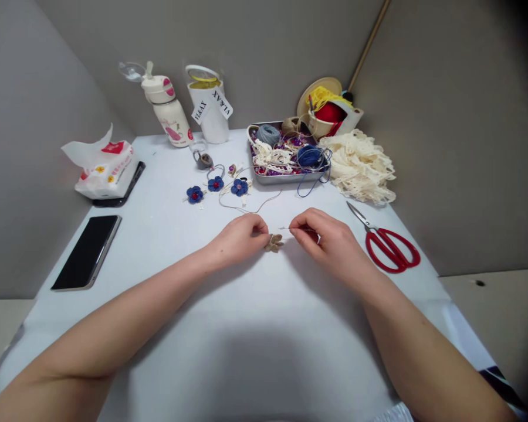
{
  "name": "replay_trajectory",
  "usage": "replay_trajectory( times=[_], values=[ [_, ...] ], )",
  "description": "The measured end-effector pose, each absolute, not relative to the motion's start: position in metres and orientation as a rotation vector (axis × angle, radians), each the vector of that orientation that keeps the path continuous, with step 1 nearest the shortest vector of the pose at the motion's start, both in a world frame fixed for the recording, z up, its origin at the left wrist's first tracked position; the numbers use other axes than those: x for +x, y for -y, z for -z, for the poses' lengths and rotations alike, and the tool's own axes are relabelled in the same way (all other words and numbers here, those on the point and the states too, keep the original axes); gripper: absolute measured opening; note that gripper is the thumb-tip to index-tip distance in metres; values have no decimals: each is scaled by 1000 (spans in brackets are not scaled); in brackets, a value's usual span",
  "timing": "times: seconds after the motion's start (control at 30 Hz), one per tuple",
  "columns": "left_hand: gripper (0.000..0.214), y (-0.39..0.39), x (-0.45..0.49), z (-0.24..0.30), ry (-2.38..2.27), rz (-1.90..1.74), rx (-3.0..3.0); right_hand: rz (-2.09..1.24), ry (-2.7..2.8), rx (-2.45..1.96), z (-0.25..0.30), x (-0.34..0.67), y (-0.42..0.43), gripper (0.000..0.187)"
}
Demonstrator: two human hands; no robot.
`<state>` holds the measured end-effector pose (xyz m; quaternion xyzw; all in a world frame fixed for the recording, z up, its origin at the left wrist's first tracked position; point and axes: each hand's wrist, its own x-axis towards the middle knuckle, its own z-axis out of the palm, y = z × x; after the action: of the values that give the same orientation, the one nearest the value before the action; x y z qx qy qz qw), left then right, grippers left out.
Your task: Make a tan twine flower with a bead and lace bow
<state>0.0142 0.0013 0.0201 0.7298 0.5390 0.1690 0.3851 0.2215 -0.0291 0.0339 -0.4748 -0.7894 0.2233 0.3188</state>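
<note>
My left hand [244, 234] pinches the edge of a small tan flower [274, 242] made of twine or coarse cloth, with a pale strand across its top. Just to the right, the thumb and fingertips of my right hand [323, 231] are pressed together on a thin strand [284, 228]. Its tip points toward the flower; whether it is thread or a needle I cannot tell. Beyond my hands lie three blue flowers with beaded centres: one at left [195, 194], one in the middle [215, 183] and one at right [239, 187]. A loose cord [246, 210] curls nearby.
A metal tray [286, 179] holds yarn balls and beads. Cream lace [356, 167] is heaped beside it, below a tub of yarn [332, 114]. Red-handled scissors [389, 246] lie at right. A phone [87, 252], tissue pack [108, 170], bottle [171, 114] and white container [213, 117] stand around left.
</note>
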Motion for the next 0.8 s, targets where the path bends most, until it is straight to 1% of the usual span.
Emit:
replay_trajectory(
  times=[0.17,0.3,0.4,0.5,0.6,0.7,0.8],
  values=[
    [9,4,9,-15,-1217,-727,1474,-592,2018,-1232,-31,217,31,10],
    [10,2,10,-9,-1145,-825,1222,-642,1877,-1308,-20,212,27,5],
    [13,3,13,-9,-1124,-826,1133,-852,1740,-1302,-9,210,22,6],
    [13,5,15,-8,-1136,-806,1168,-1079,1676,-1289,-1,207,19,9],
    [14,7,15,-5,-1127,-790,1249,-1186,1701,-1320,4,205,16,8],
    [16,6,12,1,-1119,-789,1315,-1151,1689,-1350,5,204,16,6],
    [17,5,10,5,-1144,-806,1348,-1019,1667,-1344,3,204,18,7]
  ],
)
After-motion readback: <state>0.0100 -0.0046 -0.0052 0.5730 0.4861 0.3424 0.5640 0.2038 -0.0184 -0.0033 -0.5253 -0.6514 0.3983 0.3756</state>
